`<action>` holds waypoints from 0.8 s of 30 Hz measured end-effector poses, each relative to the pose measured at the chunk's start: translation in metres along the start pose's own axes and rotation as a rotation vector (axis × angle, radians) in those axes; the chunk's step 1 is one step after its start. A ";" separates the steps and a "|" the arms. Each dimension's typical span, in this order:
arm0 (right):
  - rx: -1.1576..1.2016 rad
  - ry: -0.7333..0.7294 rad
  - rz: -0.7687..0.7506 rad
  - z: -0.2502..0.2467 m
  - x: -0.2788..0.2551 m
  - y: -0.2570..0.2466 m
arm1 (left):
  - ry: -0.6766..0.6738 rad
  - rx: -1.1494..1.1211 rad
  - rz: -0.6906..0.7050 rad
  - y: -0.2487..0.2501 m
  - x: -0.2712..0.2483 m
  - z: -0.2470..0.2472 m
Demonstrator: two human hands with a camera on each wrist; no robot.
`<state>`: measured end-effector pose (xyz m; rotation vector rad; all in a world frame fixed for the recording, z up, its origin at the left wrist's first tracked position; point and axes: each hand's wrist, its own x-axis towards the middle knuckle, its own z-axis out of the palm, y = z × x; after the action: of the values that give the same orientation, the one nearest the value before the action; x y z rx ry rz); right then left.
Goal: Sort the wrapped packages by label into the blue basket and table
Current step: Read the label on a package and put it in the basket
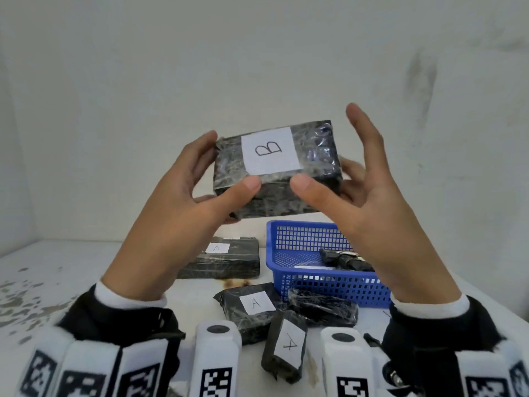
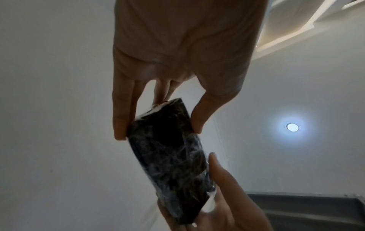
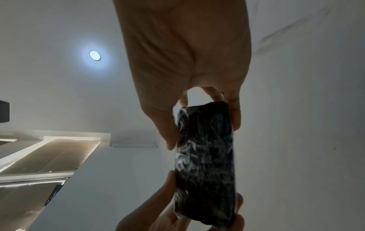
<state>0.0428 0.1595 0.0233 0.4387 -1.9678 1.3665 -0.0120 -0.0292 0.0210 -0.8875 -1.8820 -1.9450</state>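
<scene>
Between both hands (image 1: 274,202), B-labelled package (image 1: 274,170)

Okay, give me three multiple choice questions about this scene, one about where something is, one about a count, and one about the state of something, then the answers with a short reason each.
1. Where is the package marked B?
A. in the basket
B. held up in the air
C. flat on the table

2. How many packages on the table show an A label?
A. one
B. three
C. five

3. How is the left hand on the B package?
A. gripping its end, thumb in front
B. flat on top
C. not touching it

Answers:
1 B: both hands hold it above the blue basket, the right hand at its other end.
2 B: three A labels show in the head view.
3 A: thumb and fingers clamp its end.
</scene>
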 end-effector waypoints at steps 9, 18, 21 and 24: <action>-0.082 -0.029 0.083 -0.003 -0.001 -0.003 | -0.062 0.053 0.032 0.001 0.001 -0.003; -0.124 -0.021 0.095 0.005 0.001 -0.003 | -0.033 0.053 0.058 0.002 0.000 0.001; -0.167 -0.004 0.110 0.006 0.000 -0.004 | -0.019 0.072 0.072 -0.001 0.001 0.004; -0.227 -0.007 0.148 0.007 -0.002 -0.006 | -0.026 0.071 0.082 -0.002 0.001 0.004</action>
<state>0.0458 0.1510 0.0249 0.1943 -2.1666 1.2106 -0.0131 -0.0250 0.0196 -0.9576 -1.8864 -1.8157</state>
